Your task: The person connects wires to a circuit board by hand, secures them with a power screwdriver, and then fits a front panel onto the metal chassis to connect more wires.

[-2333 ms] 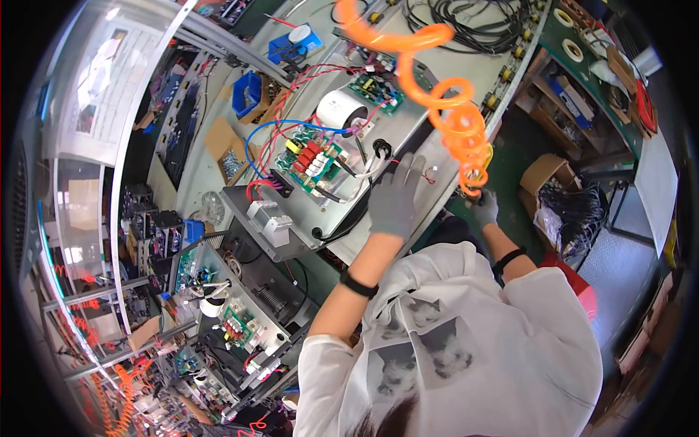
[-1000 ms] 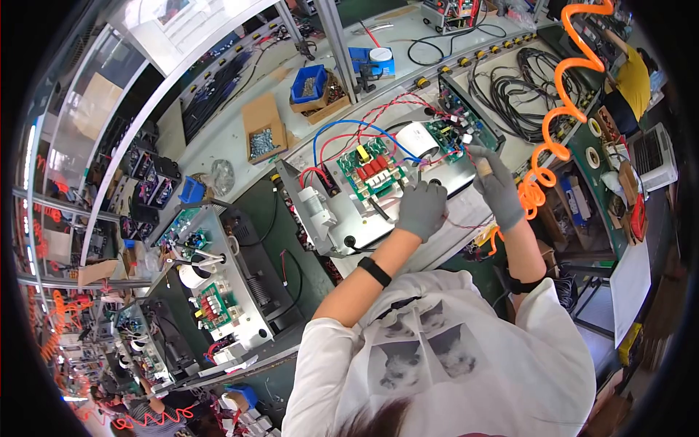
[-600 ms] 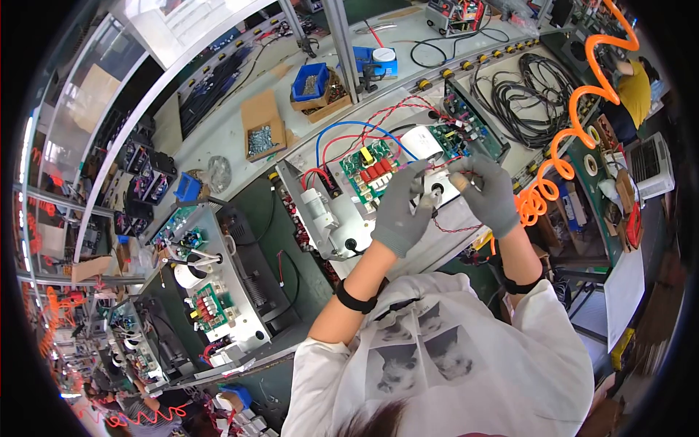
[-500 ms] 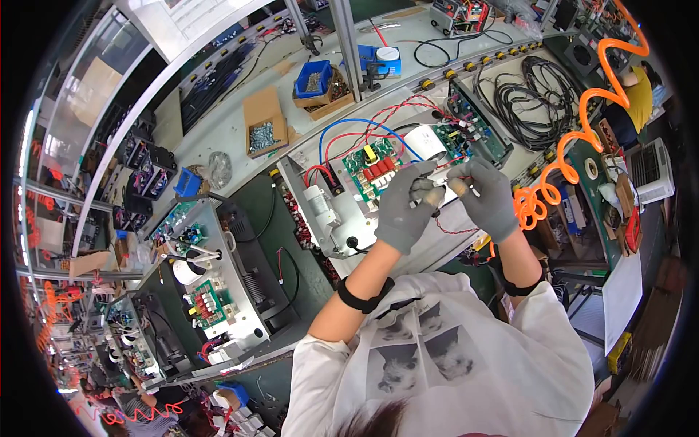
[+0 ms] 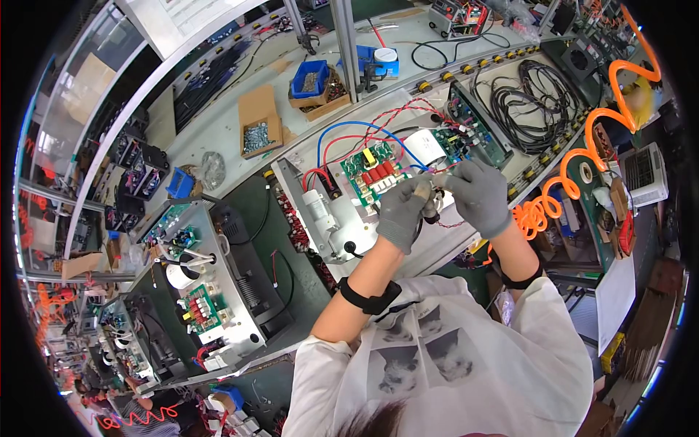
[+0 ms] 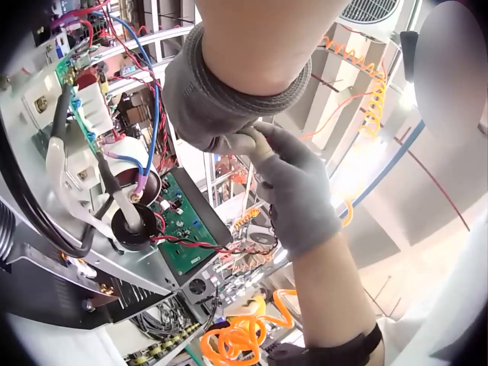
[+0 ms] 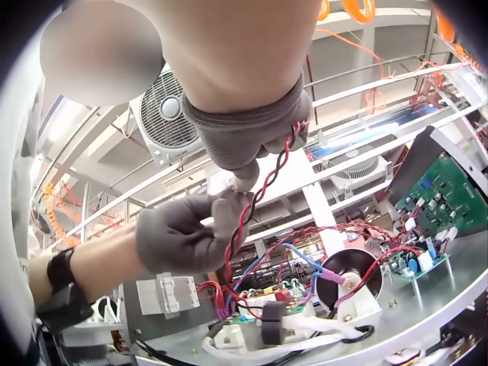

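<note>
Wire: the twisted red-and-black wire [image 7: 267, 181] rises from the open metal case [image 5: 329, 234] and is held above the boards, apparently to keep it clear of them.
Left hand [image 5: 403, 211]: gloved, fingers curled, pinching the wire lower down.
Right hand [image 5: 477, 197]: gloved, closed around the wire higher up, just beside the left.

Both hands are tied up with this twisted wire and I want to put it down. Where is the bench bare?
Bare-looking: the pale strip between the open chassis and the bench's near edge, and the green mat left of that chassis. Crowded: the chassis interior and the cable coils to the right.
</note>
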`<state>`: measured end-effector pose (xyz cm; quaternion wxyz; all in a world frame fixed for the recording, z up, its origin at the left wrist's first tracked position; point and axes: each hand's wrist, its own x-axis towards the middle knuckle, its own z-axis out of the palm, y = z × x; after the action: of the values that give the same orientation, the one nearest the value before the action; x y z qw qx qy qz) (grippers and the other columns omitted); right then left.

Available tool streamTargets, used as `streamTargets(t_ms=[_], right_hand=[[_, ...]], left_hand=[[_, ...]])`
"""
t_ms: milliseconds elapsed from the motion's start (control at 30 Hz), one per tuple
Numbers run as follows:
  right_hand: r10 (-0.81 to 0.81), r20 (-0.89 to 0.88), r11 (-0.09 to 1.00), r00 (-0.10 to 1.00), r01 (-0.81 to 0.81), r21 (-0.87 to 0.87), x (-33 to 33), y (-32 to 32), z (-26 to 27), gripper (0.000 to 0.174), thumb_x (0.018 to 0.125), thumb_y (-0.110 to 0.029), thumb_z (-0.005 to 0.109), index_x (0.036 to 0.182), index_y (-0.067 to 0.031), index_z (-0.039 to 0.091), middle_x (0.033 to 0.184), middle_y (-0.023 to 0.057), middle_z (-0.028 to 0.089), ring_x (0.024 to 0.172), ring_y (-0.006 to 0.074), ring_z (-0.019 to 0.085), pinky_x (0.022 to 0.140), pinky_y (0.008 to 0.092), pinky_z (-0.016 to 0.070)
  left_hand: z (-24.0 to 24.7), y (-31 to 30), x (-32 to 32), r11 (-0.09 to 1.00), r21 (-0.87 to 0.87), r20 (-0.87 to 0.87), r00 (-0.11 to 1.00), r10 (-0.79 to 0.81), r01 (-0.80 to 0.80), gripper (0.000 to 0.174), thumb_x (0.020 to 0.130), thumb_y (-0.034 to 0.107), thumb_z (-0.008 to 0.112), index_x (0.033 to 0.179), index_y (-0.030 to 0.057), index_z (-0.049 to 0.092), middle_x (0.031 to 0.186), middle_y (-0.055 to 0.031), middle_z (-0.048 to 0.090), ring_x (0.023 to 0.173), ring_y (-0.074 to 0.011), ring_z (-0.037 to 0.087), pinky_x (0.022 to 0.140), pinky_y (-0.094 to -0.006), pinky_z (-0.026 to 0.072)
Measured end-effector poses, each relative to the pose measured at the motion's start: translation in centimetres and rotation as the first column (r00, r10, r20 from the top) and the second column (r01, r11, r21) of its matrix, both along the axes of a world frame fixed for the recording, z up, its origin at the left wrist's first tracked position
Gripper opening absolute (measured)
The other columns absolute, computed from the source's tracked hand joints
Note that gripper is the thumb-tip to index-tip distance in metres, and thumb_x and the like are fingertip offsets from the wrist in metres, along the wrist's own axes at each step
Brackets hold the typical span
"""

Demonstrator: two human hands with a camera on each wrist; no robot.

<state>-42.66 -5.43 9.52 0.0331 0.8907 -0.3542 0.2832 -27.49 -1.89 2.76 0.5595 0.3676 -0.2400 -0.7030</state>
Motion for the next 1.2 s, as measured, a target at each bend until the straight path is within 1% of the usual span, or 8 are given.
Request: streamTargets(t_ms=[167, 400, 500, 733, 933, 1000, 1133, 1200], right_hand=[[0.171, -0.092, 0.956, 0.981, -0.142, 0.257, 0.3, -3.8, 0.0, 0.028, 0.065, -0.007, 0.064, 0.089, -0.0210, 0.068, 0.069, 0.0010, 0.055, 0.067, 0.0216, 0.058, 0.055, 0.0328, 0.0456], [0.352, -0.150, 0.857, 0.924, -0.254, 0.449, 2.5, -3.3, 1.5, 0.028, 0.065, -0.010, 0.066, 0.091, -0.0189, 0.069, 0.076, 0.0021, 0.062, 0.067, 0.0227, 0.060, 0.058, 0.0340, 0.0476], [0.261, -0.074, 0.943, 0.962, -0.238, 0.232, 3.1, -2.3, 0.7, 0.024, 0.064, -0.011, 0.067, 0.088, -0.0147, 0.069, 0.071, 0.0045, 0.060, 0.058, 0.0239, 0.058, 0.049, 0.0337, 0.0455], [0.182, 0.223, 0.917, 0.958, -0.247, 0.312, 3.2, 0.0, -1.2, 0.035, 0.065, -0.002, 0.065, 0.099, -0.0129, 0.067, 0.068, 0.0059, 0.058, 0.052, 0.0233, 0.057, 0.045, 0.0323, 0.0432], [-0.071, 0.147, 0.966, 0.987, 0.031, 0.256, 2.2, -5.7, -3.8, 0.029, 0.070, 0.000, 0.055, 0.092, -0.0152, 0.068, 0.074, 0.0088, 0.060, 0.068, 0.0286, 0.059, 0.059, 0.0364, 0.0477], [-0.202, 0.107, 0.953, 0.974, 0.170, 0.251, 1.5, -10.0, -5.2, 0.020, 0.076, 0.001, 0.053, 0.091, -0.0071, 0.064, 0.085, 0.0155, 0.062, 0.077, 0.0336, 0.060, 0.066, 0.0383, 0.0485], [-0.318, -0.558, 0.813, 0.766, 0.523, 0.255, 1.6, -15.0, -8.3, 0.024, 0.081, -0.006, 0.051, 0.100, -0.0148, 0.061, 0.084, 0.0110, 0.065, 0.078, 0.0302, 0.063, 0.064, 0.0408, 0.0483], [-0.339, -0.574, 0.830, 0.745, 0.524, 0.190, 0.6, -15.7, -9.9, 0.022, 0.082, -0.010, 0.050, 0.099, -0.0173, 0.061, 0.083, 0.0082, 0.066, 0.078, 0.0284, 0.064, 0.064, 0.0414, 0.0484]], left_hand=[[-3.2, 0.0, -0.4, 0.978, -0.187, 0.436, 0.885, 0.164, -0.089, 0.024, 0.091, 0.021, 0.056, 0.099, -0.0011, 0.059, 0.074, -0.0023, 0.057, 0.064, -0.0070, 0.046, 0.058, -0.0242, 0.0411], [-3.6, 0.4, 0.6, 0.998, -0.066, 0.163, 0.987, 0.005, 0.006, 0.023, 0.094, 0.021, 0.050, 0.103, 0.0000, 0.055, 0.081, -0.0034, 0.057, 0.065, -0.0090, 0.051, 0.058, -0.0213, 0.0439], [-2.4, 0.5, 1.4, 1.000, -0.020, -0.328, 0.944, -0.020, 0.014, 0.030, 0.095, 0.025, 0.049, 0.114, 0.0017, 0.049, 0.090, -0.0032, 0.057, 0.075, -0.0096, 0.052, 0.066, -0.0226, 0.0441], [-2.8, 0.9, 1.3, 0.982, -0.178, -0.307, 0.952, 0.011, -0.069, 0.029, 0.092, 0.026, 0.054, 0.108, 0.0029, 0.055, 0.092, -0.0034, 0.060, 0.080, -0.0100, 0.053, 0.067, -0.0219, 0.0421], [-3.2, 0.1, 1.5, 0.995, -0.022, -0.083, 0.992, 0.099, -0.101, 0.035, 0.090, 0.025, 0.057, 0.114, 0.0007, 0.055, 0.104, -0.0070, 0.061, 0.077, -0.0105, 0.051, 0.068, -0.0249, 0.0435], [-3.9, 0.3, 1.4, 0.966, -0.233, 0.269, 0.948, 0.171, -0.108, 0.032, 0.091, 0.018, 0.053, 0.116, -0.0002, 0.054, 0.107, -0.0070, 0.060, 0.080, -0.0098, 0.051, 0.071, -0.0247, 0.0438], [-6.6, 0.7, 1.5, 0.970, -0.241, 0.285, 0.952, 0.110, -0.040, 0.026, 0.091, 0.009, 0.048, 0.115, -0.0006, 0.053, 0.098, -0.0032, 0.058, 0.079, -0.0089, 0.052, 0.072, -0.0228, 0.0434], [-7.2, 1.0, 1.8, 0.974, -0.226, 0.292, 0.951, 0.103, -0.036, 0.026, 0.091, 0.007, 0.046, 0.115, -0.0005, 0.053, 0.093, -0.0021, 0.057, 0.079, -0.0087, 0.051, 0.072, -0.0220, 0.0430]])
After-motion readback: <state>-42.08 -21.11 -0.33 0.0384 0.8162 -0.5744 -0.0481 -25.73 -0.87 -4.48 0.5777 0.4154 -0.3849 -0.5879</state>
